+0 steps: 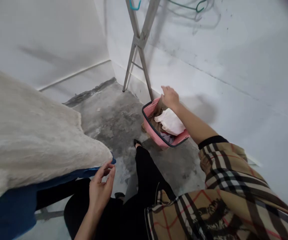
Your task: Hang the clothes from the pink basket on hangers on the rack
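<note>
My right hand [170, 96] reaches into a pink laundry basket [156, 133] on the concrete floor, its fingers closed on a brown garment [158, 111] at the basket's far end. A white cloth [170, 122] lies on top of the pile inside. My left hand [101, 188] hovers low near my knee, fingers loosely apart and holding nothing, just beside the edge of a blue cloth [16, 206] that hangs under a cream fuzzy blanket [29, 140].
A grey metal drying-rack leg frame [139, 46] stands in the corner behind the basket, with green hangers [196, 6] above. White walls close in on the right and back. My black-trousered leg and shoe [137, 143] stand beside the basket.
</note>
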The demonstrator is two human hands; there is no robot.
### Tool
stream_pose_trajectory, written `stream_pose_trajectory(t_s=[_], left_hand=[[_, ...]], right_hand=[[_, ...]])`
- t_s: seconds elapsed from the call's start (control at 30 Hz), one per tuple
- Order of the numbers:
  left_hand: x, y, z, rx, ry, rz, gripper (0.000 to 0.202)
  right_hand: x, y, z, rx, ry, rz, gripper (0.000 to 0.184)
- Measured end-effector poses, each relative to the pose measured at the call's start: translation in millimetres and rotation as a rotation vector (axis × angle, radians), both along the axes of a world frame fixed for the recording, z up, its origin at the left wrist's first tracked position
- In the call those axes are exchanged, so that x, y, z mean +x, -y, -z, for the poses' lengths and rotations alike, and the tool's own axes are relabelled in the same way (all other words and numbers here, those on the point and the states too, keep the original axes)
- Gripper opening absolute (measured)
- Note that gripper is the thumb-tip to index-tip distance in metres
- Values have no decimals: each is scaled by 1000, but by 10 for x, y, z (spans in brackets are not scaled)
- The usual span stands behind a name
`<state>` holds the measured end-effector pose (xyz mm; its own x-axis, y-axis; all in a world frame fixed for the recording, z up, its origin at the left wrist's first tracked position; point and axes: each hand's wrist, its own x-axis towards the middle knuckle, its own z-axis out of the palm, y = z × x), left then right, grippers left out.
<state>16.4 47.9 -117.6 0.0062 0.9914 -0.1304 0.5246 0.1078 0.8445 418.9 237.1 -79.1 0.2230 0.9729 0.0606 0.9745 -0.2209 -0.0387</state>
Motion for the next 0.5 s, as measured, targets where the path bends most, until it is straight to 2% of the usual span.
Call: stream_pose_trajectory(t_s=[0.03, 0.1, 0.13, 0.2, 0.27, 0.33, 0.4, 0.5], left_hand=[[41, -56, 18, -20, -15, 4, 51], [104, -161, 66, -48, -36, 9, 51], [123, -203, 98, -58, -43, 9, 52], [131, -261, 176, -70, -54, -2, 52], [115, -292, 262, -93, -67, -18, 53], [101, -317, 335, -128, -78, -23, 54], [109, -356, 381, -164, -88, -31, 55], [163, -440, 396, -191, -83, -61, 57]], right_hand=[[181, -17, 308, -175, 12, 40, 50], [467, 1, 849, -318, 0, 100, 46], [566, 32, 1070, -363, -1, 121, 45], [687, 108, 1407, -398, 4, 144, 45], [744, 158, 1628, -408, 21, 141, 50], [785, 152, 1767, -409, 38, 124, 54], [840, 89, 1852, -416, 47, 109, 54], [950, -41, 1901, -452, 33, 88, 43]])
